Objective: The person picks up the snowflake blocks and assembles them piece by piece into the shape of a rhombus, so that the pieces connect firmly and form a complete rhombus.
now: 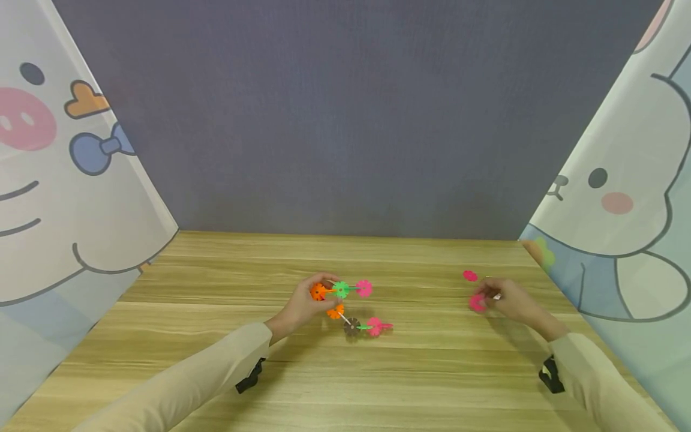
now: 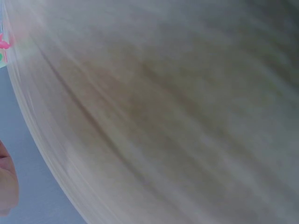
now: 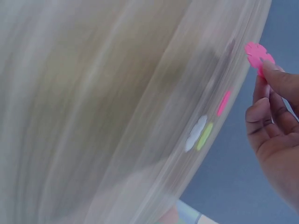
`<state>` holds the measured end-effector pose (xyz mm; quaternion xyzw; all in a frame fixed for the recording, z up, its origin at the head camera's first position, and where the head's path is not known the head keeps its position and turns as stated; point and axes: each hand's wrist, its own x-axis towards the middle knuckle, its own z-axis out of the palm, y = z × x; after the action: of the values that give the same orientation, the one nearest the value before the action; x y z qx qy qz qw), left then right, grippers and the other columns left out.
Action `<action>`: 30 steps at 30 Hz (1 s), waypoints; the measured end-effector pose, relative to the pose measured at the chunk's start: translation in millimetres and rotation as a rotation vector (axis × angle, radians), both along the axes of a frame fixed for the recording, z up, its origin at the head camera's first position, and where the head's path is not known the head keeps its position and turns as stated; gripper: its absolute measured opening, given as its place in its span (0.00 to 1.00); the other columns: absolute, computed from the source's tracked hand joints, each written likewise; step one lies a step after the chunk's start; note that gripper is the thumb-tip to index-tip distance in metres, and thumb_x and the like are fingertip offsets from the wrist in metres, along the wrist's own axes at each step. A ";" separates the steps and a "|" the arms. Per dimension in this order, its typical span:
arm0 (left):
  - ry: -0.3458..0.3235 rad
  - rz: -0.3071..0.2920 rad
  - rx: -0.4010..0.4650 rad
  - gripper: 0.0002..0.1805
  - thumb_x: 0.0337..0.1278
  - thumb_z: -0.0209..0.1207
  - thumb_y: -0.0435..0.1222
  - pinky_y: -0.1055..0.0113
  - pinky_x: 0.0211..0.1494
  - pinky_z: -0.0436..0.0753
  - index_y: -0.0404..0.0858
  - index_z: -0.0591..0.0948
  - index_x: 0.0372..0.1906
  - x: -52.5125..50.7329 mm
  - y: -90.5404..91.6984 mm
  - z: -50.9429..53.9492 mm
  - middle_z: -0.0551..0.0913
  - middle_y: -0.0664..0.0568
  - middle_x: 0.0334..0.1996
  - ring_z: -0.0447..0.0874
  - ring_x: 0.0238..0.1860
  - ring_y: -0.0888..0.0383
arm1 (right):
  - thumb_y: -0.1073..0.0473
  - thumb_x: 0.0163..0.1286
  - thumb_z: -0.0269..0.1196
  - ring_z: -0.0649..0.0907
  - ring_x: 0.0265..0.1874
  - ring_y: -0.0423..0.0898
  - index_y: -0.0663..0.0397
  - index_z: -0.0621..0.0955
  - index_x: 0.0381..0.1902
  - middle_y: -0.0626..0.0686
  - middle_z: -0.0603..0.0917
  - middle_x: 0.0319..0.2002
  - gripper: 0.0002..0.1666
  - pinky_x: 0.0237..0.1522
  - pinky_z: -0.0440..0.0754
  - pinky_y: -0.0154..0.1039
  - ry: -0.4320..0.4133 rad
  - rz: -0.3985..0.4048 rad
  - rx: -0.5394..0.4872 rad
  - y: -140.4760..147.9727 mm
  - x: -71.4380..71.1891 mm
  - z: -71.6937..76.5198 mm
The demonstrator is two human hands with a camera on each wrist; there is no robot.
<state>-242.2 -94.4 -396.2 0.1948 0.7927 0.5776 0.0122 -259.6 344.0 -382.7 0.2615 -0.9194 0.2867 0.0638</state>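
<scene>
Near loose discs (image 3: pixel 195 134), your right hand (image 1: pixel 505 296) is pinching a pink disc (image 1: pixel 476 303) — your left hand (image 1: pixel 305 304) is gripping linked discs (image 1: pixel 352 327).

Left wrist cam mostly caught a blurry wood-grain tabletop (image 2: pixel 140 102), with the left hand (image 2: pixel 7 184) and a bright pink plastic piece (image 2: pixel 4 44) both chopped by the left edge. In the head view the right hand (image 1: pixel 504 297) hid most of the white scalloped disc (image 3: pixel 195 134) and yellow-green scalloped disc (image 3: pixel 204 136), and up close its thumb (image 3: pixel 280 84) covered some of the hot-pink notched disc (image 3: pixel 257 55).
</scene>
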 end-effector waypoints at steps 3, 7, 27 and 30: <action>-0.005 0.002 -0.001 0.22 0.48 0.65 0.34 0.70 0.40 0.80 0.41 0.76 0.52 -0.3 -0.1 -0.2 0.74 0.44 0.46 0.72 0.47 0.50 | 0.76 0.53 0.60 0.76 0.26 0.31 0.64 0.80 0.34 0.53 0.82 0.28 0.09 0.25 0.75 0.30 -0.013 -0.035 0.001 -8.8 0.7 1.5; -0.014 0.015 -0.005 0.22 0.48 0.65 0.34 0.70 0.40 0.80 0.41 0.76 0.52 -0.8 0.5 -0.4 0.74 0.45 0.45 0.72 0.46 0.52 | 0.72 0.56 0.61 0.76 0.26 0.31 0.63 0.80 0.35 0.53 0.82 0.28 0.08 0.23 0.75 0.29 0.012 -0.050 -0.013 -22.6 0.5 1.2; -0.039 0.033 0.005 0.21 0.48 0.63 0.29 0.71 0.38 0.78 0.33 0.75 0.51 11.2 4.3 18.6 0.75 0.39 0.44 0.73 0.44 0.51 | 0.72 0.54 0.64 0.79 0.26 0.36 0.62 0.80 0.34 0.54 0.82 0.27 0.08 0.23 0.76 0.30 0.032 0.025 -0.200 -103.6 -3.2 -1.4; -0.040 0.029 -0.001 0.21 0.48 0.62 0.28 0.73 0.38 0.78 0.32 0.75 0.51 15.8 4.9 25.6 0.75 0.39 0.44 0.73 0.44 0.50 | 0.72 0.54 0.64 0.79 0.26 0.37 0.61 0.80 0.34 0.55 0.83 0.27 0.08 0.23 0.75 0.30 0.038 0.049 -0.216 -116.7 -2.8 -3.6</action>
<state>-226.4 -89.5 -370.6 0.1715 0.7954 0.5809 0.0200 -262.5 227.3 -386.3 0.2811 -0.8751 0.3805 0.1018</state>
